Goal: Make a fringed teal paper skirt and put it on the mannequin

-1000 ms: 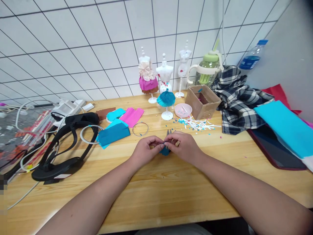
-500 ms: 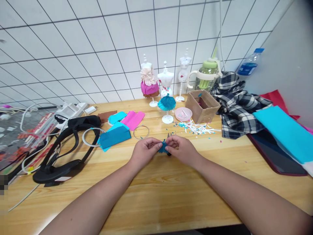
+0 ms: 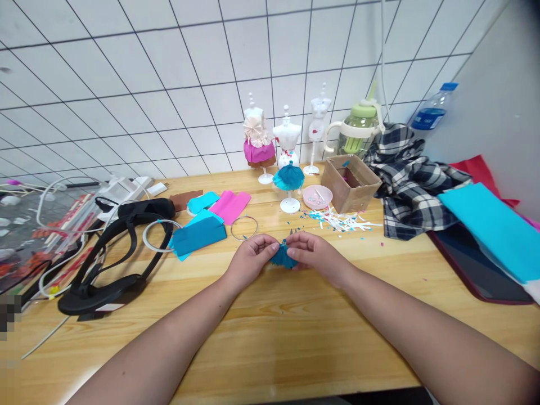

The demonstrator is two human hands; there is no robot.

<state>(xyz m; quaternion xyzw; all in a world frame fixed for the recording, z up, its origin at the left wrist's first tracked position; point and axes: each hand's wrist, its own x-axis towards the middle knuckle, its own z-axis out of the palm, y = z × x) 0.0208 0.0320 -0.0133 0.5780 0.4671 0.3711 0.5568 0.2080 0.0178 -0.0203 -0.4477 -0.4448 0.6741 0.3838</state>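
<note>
Between both hands, low over the wooden table, is a gathered teal paper piece [image 3: 283, 256], its pleats fanned downward. My left hand [image 3: 250, 260] pinches its left side between thumb and fingers. The right side is gripped the same way by my right hand [image 3: 315, 256]. Dark scissor tips [image 3: 291, 232] show just behind the fingers; the rest is hidden. Beyond the hands stands a small white dress form [image 3: 287, 138] wearing a teal paper skirt [image 3: 289, 176]. Another form to its left wears a cream top and a magenta skirt [image 3: 259, 152].
Folded teal paper [image 3: 200, 236], pink paper [image 3: 230, 206] and a black headset [image 3: 101, 292] lie left. Behind right are a pink dish [image 3: 317, 198], paper scraps [image 3: 341, 220], a cardboard box [image 3: 352, 185], a plaid cloth [image 3: 415, 185], a green-lidded jug [image 3: 358, 130] and a tablet [image 3: 472, 264].
The teal piece now spreads wider and more of its pleats show below the fingers. A dark object that was under my right fingers is no longer visible. Both hands remain nearly in place.
</note>
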